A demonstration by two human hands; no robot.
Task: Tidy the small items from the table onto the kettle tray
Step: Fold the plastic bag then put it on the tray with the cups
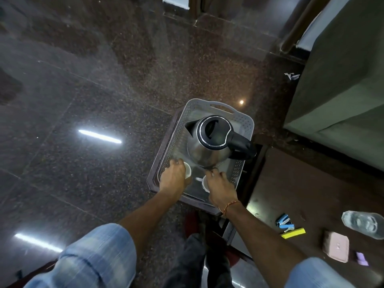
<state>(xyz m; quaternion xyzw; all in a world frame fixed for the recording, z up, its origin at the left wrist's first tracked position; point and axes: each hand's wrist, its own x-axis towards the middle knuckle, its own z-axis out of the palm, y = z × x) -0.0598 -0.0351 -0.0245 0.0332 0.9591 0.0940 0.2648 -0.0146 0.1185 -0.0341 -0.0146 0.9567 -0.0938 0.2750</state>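
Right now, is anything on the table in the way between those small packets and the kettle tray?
Nothing visible blocks it. The blue packets and yellow packet lie on bare table, right of the tray.

The area is being covered by a polished dark speckled stone floor (116,84), on which two ceiling tube lights are being reflected as bright streaks (99,136). An olive-green upholstered seat (340,80) is being shown at the right. A dark brown tabletop (291,183) is being positioned below it.
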